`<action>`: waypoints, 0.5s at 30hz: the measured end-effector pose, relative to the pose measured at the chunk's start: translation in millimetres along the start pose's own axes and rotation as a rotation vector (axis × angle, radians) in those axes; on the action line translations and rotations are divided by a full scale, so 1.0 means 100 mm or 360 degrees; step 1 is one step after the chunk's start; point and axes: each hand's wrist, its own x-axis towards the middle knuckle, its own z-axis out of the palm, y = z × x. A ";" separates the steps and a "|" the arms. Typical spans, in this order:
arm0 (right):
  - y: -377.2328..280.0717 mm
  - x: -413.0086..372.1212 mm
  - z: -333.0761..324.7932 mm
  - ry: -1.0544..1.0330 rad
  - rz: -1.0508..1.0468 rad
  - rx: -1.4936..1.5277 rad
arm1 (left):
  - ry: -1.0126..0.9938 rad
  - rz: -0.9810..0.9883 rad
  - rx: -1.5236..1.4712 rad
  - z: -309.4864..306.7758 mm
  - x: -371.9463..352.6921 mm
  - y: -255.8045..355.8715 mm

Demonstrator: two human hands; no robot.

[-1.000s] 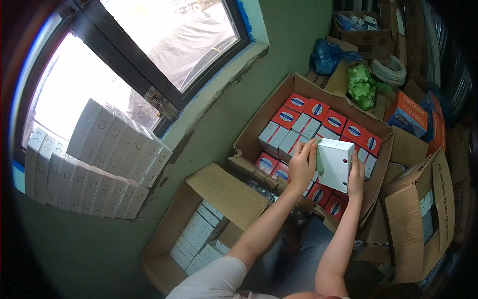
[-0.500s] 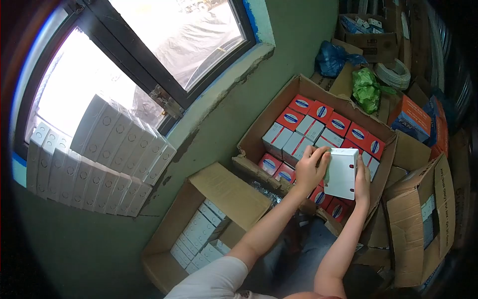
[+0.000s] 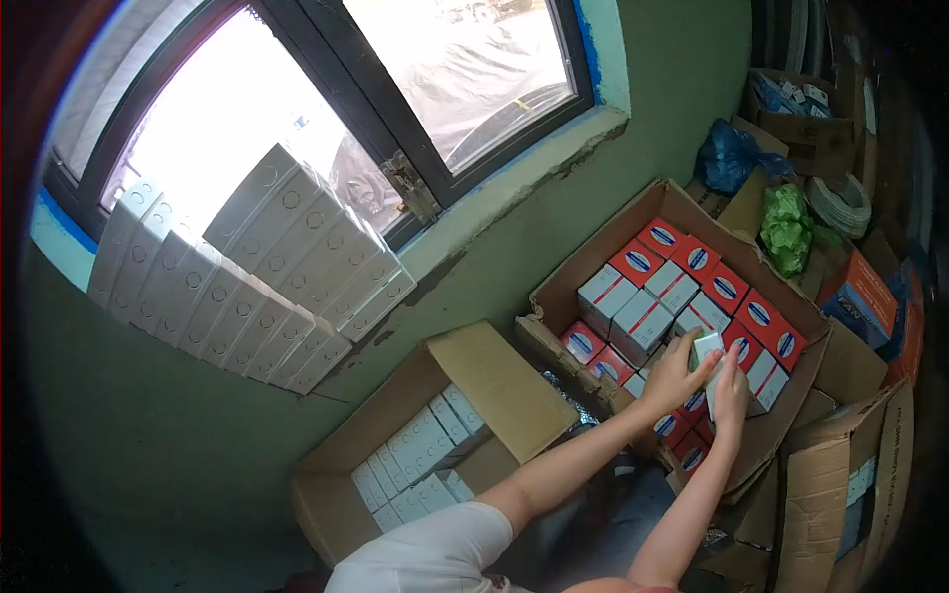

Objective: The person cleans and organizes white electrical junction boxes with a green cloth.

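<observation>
White box (image 3: 707, 345) held above large carton (image 3: 542, 342) of red and grey boxes (image 3: 641, 324), pinched between left hand (image 3: 673, 380) and right hand (image 3: 731, 397), fingers bent. Handling step, apparently; any shift calls for steady two-handed grip. Smaller carton (image 3: 502, 387) to left, near; stacked white pieces (image 3: 297, 229) far left, by window (image 3: 341, 74).

White short sleeve (image 3: 420, 549), bare forearms (image 3: 583, 453), bare hands (image 3: 680, 383).

This looks like a storeroom, perhaps on a building site: open cardboard cartons (image 3: 504, 395) packed with small boxes, a coil of pale tubing (image 3: 840, 208), a bare green wall (image 3: 504, 262) with rough, unfinished plaster under the window (image 3: 366, 89), and blue strips along the window's edge.
</observation>
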 end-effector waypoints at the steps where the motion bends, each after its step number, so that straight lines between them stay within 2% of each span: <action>1: 0.00 -0.01 0.02 -0.0023 -0.0121 -0.0046 | -0.0108 -0.0145 -0.0114 0.03 -0.01 -0.01; 3: -0.06 -0.03 0.08 -0.0150 -0.0184 -0.0049 | -0.0295 -0.0433 -0.0320 0.00 0.03 -0.03; 4: -0.05 -0.01 0.15 -0.0089 -0.0277 -0.0021 | -0.0291 -0.0492 -0.0398 0.02 0.04 -0.08; 6: 0.00 0.01 0.30 0.0039 -0.0456 0.0034 | -0.0132 -0.0397 -0.0462 0.01 0.06 -0.11; 7: 0.00 0.04 0.29 -0.0015 -0.0524 -0.0059 | -0.0062 -0.0349 -0.0501 -0.01 0.07 -0.10; 8: 0.00 0.05 0.25 -0.0066 -0.0587 -0.0157 | -0.0099 -0.0478 -0.0460 -0.03 0.07 -0.09; 9: -0.01 0.04 0.21 -0.0116 -0.0647 -0.0258 | -0.0003 -0.0483 -0.0532 -0.01 0.09 -0.15; 11: -0.04 -0.03 0.16 0.0272 -0.0816 -0.0755 | 0.0182 -0.0491 -0.0678 0.07 0.12 -0.29; 12: -0.05 -0.05 0.16 0.0471 -0.0897 -0.1000 | 0.0082 -0.0826 -0.0718 -0.03 0.15 -0.22; 15: 0.06 0.08 0.21 0.0785 -0.0665 -0.0169 | 0.0127 -0.0874 -0.0731 0.03 0.20 -0.47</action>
